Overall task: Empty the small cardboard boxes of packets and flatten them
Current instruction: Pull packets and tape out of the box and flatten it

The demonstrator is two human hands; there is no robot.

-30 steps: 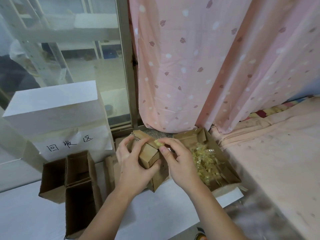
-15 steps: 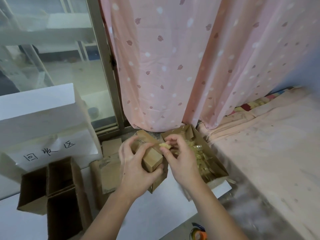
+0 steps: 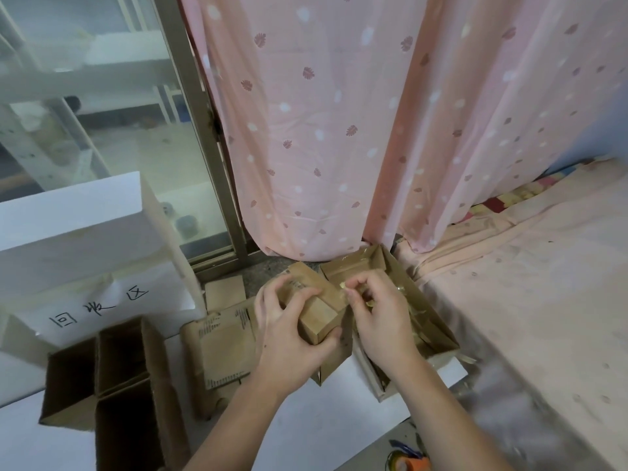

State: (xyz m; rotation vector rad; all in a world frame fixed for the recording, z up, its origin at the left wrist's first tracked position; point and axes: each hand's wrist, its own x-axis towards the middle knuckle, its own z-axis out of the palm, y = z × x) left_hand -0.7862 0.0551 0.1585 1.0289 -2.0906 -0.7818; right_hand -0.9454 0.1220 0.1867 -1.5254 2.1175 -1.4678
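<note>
My left hand (image 3: 289, 334) grips a small brown cardboard box (image 3: 317, 321) above the white table (image 3: 323, 419), its open flap (image 3: 302, 277) pointing away from me. My right hand (image 3: 380, 317) pinches a small yellowish packet (image 3: 343, 286) just right of the box's opening, over a larger open cardboard box (image 3: 401, 283). That larger box holds several clear-wrapped yellowish packets (image 3: 419, 314), mostly hidden behind my right hand.
Flattened cardboard boxes (image 3: 221, 345) lie left of my hands. Open empty cartons (image 3: 112, 379) stand at the front left before a white box with a handwritten label (image 3: 98, 304). A pink curtain (image 3: 323, 130) hangs behind, a bed (image 3: 526, 283) lies right, tape rolls (image 3: 407, 460) below.
My right hand has carried the pinched packet a little to the right, away from the small box and over the larger box. The view has shifted slightly.
</note>
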